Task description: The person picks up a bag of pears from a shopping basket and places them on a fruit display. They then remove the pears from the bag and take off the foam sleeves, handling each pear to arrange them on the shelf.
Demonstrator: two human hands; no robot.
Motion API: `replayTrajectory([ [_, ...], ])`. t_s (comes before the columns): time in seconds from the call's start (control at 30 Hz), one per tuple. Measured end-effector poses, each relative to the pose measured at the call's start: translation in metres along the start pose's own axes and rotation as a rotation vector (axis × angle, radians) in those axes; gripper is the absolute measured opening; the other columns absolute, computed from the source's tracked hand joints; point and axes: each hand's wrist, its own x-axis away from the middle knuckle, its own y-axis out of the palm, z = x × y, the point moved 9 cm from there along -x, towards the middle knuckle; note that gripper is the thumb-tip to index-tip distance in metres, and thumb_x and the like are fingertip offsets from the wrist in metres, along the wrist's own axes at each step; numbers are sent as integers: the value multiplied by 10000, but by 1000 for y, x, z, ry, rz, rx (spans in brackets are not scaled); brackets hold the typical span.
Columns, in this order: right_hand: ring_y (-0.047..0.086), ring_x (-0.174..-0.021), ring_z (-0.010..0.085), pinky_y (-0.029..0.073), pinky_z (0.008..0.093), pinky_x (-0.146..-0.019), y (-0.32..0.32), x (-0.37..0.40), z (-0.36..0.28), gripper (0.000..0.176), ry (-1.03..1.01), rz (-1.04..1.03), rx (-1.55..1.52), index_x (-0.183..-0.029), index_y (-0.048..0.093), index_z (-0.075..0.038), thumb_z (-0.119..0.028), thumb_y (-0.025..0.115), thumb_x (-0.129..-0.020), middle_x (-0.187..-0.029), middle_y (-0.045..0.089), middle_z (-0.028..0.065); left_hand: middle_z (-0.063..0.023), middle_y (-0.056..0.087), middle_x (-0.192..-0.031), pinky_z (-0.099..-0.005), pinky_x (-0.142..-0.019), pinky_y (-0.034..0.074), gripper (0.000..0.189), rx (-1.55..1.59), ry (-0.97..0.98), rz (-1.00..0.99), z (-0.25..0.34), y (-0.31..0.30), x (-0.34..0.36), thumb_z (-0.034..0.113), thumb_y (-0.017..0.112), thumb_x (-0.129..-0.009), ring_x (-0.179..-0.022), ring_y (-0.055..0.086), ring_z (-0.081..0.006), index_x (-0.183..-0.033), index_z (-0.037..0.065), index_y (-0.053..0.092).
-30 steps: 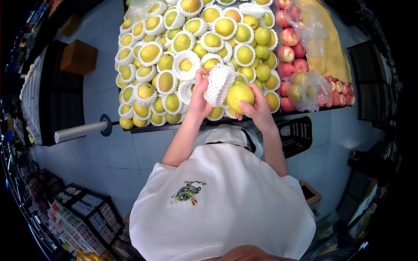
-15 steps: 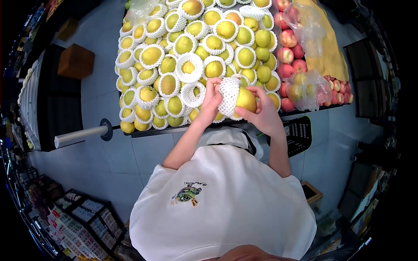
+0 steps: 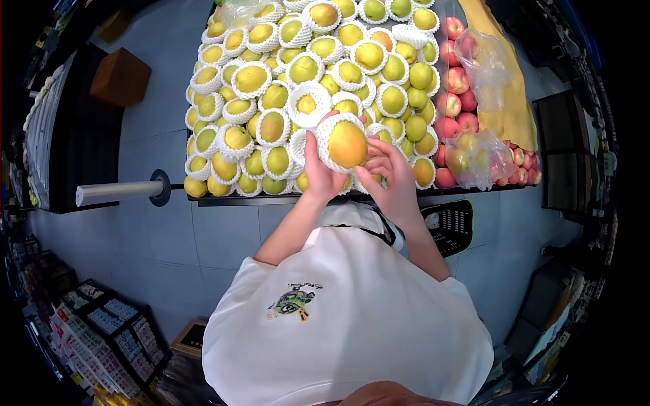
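A yellow pear (image 3: 347,144) with an orange blush sits in a white foam net (image 3: 323,150), its bare face turned up. My left hand (image 3: 321,169) is closed around the netted pear from the left and below, the thumb along the net. At the pear's right edge is my right hand (image 3: 393,177), with fingers apart and slightly curled, the thumb tip close to the lower rim. Under both hands spreads a display of netted pears (image 3: 250,78). Just above the held pear lies another foam net (image 3: 298,114) around a smaller-looking yellow pear (image 3: 307,103).
Red apples (image 3: 457,80) line the display's right side beside a yellow cloth (image 3: 504,101). A clear plastic bag (image 3: 477,159) of fruit lies there. A black basket (image 3: 450,227) is below the display's edge. A metal roller (image 3: 122,191) sticks out at left.
The pear has gone from sideways, partly out of its net, to seated in it and facing up. Both hands moved slightly left; my right hand has loosened from the pear.
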Motion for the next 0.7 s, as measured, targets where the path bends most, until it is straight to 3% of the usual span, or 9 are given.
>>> replayTrajectory([
  [0.07,665,-919,153,569,272,-821,7,-2,1,555,-35,16,73,-1348,556,10,-9,824,-862,-1194,567,94,-256,440,-1565,-603,-1141,412,857,165,-84,65,-3,-1,5,774,225,-1014,-1377,488,-505,-1581,143,349],
  [0.13,614,-833,137,556,279,-788,14,1,-21,528,-314,67,371,-1288,592,4,-3,844,-825,-1160,559,76,-254,439,-1565,-597,-1132,420,865,224,-87,83,1,5,9,775,225,-1011,-1375,493,-495,-1577,134,356],
  [0.27,568,-842,130,546,291,-781,27,2,-19,628,-410,61,469,-1325,560,-8,1,871,-779,-1125,552,70,-249,484,-1529,-572,-1120,427,874,282,-103,171,3,-1,13,770,229,-1007,-1378,501,-466,-1550,108,402],
  [0.33,591,-991,138,545,293,-808,21,1,-4,585,-296,112,118,-1373,514,-5,-72,823,-881,-1199,570,77,-259,501,-1512,-559,-1135,419,833,314,-61,180,5,-3,15,721,218,-1028,-1365,522,-444,-1532,89,417],
  [0.37,591,-991,138,545,293,-808,20,1,-5,585,-297,107,116,-1373,514,-5,-72,823,-881,-1199,570,77,-270,518,-1495,-547,-1150,411,793,347,-25,187,6,-5,15,673,208,-1050,-1353,543,-423,-1514,70,433],
  [0.43,593,-1138,162,546,335,-899,34,0,34,556,294,-20,-714,-1453,443,-8,-194,716,-1005,-1324,567,87,-260,526,-1496,-523,-1165,396,796,215,5,126,7,-7,17,688,219,-1044,-1381,514,-414,-1488,71,457],
  [0.47,564,-1285,191,499,398,-1053,41,3,38,554,303,-154,-810,-1494,399,9,-281,612,-1073,-1447,532,98,-250,533,-1498,-498,-1179,381,801,83,27,61,8,-3,18,702,229,-1037,-1410,486,-406,-1462,72,481],
  [0.57,513,-1375,207,411,432,-1169,37,2,60,633,390,-198,-896,-1531,354,16,-295,636,-1058,-1481,519,108,-252,473,-1562,-467,-1193,369,756,-195,109,-1,6,2,15,646,190,-1069,-1434,470,-360,-1430,54,492],
  [0.7,471,-1427,215,381,419,-1196,28,3,44,634,299,-122,-901,-1528,361,20,-301,639,-1057,-1505,509,106,-154,548,-1406,-413,-1146,401,657,-585,215,293,13,-28,20,575,257,-1104,-1301,533,-258,-1375,32,511],
])
